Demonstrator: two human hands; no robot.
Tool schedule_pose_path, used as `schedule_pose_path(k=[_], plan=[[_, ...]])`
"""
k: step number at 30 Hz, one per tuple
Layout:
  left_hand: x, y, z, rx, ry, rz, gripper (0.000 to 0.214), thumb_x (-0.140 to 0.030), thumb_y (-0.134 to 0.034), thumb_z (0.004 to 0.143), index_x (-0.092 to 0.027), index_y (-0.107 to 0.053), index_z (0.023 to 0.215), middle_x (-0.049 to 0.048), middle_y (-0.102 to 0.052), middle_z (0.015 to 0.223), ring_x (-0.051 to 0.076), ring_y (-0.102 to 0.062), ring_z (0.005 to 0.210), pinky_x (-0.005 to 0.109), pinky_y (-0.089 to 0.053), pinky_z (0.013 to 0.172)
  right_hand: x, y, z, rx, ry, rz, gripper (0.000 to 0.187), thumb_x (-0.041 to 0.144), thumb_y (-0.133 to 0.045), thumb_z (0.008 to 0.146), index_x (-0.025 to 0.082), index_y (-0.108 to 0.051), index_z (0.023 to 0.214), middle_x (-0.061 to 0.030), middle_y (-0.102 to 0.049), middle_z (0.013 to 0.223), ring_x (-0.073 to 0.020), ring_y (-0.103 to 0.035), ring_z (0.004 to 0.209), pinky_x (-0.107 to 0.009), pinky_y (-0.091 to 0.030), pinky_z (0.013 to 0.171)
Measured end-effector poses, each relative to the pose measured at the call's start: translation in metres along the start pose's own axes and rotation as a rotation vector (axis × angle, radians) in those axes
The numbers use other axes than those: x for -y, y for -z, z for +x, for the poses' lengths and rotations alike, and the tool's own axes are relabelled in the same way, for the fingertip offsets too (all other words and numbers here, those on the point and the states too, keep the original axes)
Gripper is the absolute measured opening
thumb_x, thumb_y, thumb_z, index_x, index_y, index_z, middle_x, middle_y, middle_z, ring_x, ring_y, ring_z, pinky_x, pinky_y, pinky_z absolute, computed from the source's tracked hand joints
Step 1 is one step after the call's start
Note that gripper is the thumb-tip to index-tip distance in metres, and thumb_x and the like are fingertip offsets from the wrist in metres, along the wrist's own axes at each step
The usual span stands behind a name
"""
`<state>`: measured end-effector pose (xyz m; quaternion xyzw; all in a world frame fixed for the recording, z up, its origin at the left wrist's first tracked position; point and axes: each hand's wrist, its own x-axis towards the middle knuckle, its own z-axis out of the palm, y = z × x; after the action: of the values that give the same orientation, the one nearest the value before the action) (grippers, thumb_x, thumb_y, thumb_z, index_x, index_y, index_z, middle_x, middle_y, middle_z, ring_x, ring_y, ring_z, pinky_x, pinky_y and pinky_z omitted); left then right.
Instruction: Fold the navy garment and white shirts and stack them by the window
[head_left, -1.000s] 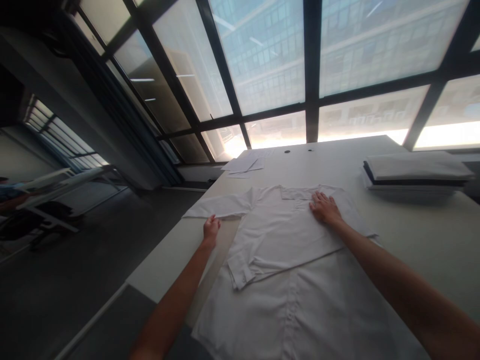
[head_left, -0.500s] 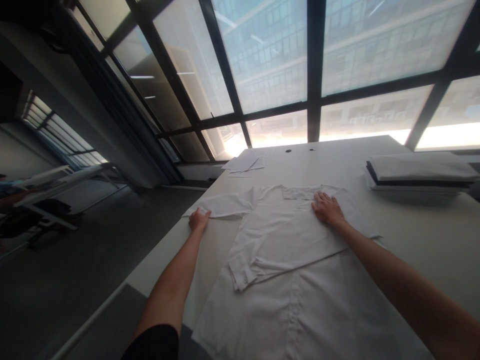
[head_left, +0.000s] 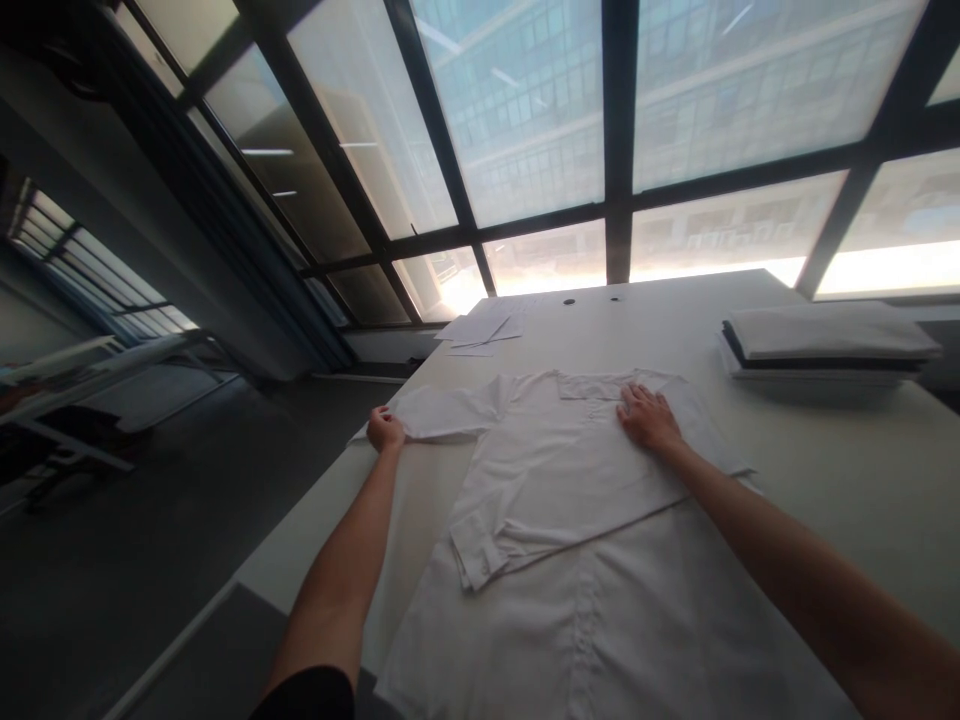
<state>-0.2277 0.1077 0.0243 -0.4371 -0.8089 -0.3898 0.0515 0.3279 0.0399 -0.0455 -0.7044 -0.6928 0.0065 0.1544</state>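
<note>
A white long-sleeved shirt (head_left: pixel 555 480) lies spread on the white table (head_left: pixel 622 335), its collar toward the window. One sleeve is folded across the body, the cuff (head_left: pixel 478 550) resting at the left side of the shirt. The other sleeve (head_left: pixel 442 412) reaches out to the left table edge. My left hand (head_left: pixel 386 428) grips this sleeve near its end, fingers curled round the cloth. Below the collar, my right hand (head_left: pixel 649 417) lies flat on the shirt with its fingers stretched out.
To the right stands a stack of folded fabric (head_left: pixel 829 342), white with a dark layer. Loose paper sheets (head_left: pixel 480 330) lie at the table's far left. Beyond the table is a large window (head_left: pixel 525 110). A dark curtain (head_left: pixel 217 230) hangs at the left, above grey floor.
My left hand has shifted slightly left along the sleeve and its fingers have curled in. My right hand stays flat on the shirt. The whole view has moved a little.
</note>
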Motion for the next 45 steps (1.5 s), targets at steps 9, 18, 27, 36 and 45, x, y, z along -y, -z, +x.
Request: schedule_pose_path(k=[9,18,27,36,45], plan=[[-0.087,0.013,-0.063,-0.076,-0.651,-0.374,0.016,-0.014,-0.051,0.093,-0.017,-0.063,0.104,0.0082,-0.063,0.099,0.020,-0.062,0.095,0.032,-0.050,0.091,0.001,-0.001,0.000,-0.001,-0.007,-0.002,0.055,0.035,-0.034,0.100,0.013,-0.046,0.149,-0.0152,-0.039,0.160,-0.0280,-0.033,0.147,-0.050,-0.021,0.120],[-0.096,0.018,-0.154,0.575,-1.013,-0.398,0.021,-0.027,-0.057,0.097,-0.022,-0.067,0.115,0.0061,-0.071,0.108,0.021,-0.067,0.105,0.034,-0.051,0.098,0.000,-0.003,0.000,-0.013,0.001,-0.013,0.055,0.035,-0.033,0.100,0.012,-0.047,0.148,-0.0153,-0.040,0.159,-0.0282,-0.035,0.145,-0.050,-0.022,0.119],[-0.058,-0.019,-0.083,0.425,-0.059,-0.151,0.065,-0.035,-0.076,0.081,-0.008,-0.054,0.135,0.0203,-0.068,0.120,0.032,-0.065,0.116,0.039,-0.048,0.100,0.001,-0.003,0.000,-0.013,-0.011,0.002,0.055,0.035,-0.034,0.100,0.012,-0.047,0.148,-0.0154,-0.040,0.159,-0.0275,-0.034,0.146,-0.048,-0.021,0.119],[-0.069,-0.022,-0.092,0.325,-0.106,-0.323,0.057,-0.016,-0.067,0.081,-0.011,-0.055,0.136,0.0065,-0.065,0.098,0.016,-0.065,0.085,0.025,-0.054,0.075,0.007,0.009,-0.006,-0.090,-0.006,0.006,0.050,0.027,-0.038,0.097,0.009,-0.052,0.142,-0.0183,-0.048,0.153,-0.0278,-0.038,0.142,-0.047,-0.023,0.118],[-0.172,0.046,-0.178,0.250,-0.699,-0.742,0.034,-0.022,-0.062,0.089,-0.020,-0.061,0.124,0.0034,-0.060,0.092,0.015,-0.060,0.080,0.026,-0.053,0.074,0.069,0.057,-0.031,0.152,-0.213,0.940,0.050,0.046,-0.028,0.103,0.013,-0.065,0.112,-0.0175,-0.072,0.109,-0.0261,-0.070,0.099,-0.038,-0.054,0.090]])
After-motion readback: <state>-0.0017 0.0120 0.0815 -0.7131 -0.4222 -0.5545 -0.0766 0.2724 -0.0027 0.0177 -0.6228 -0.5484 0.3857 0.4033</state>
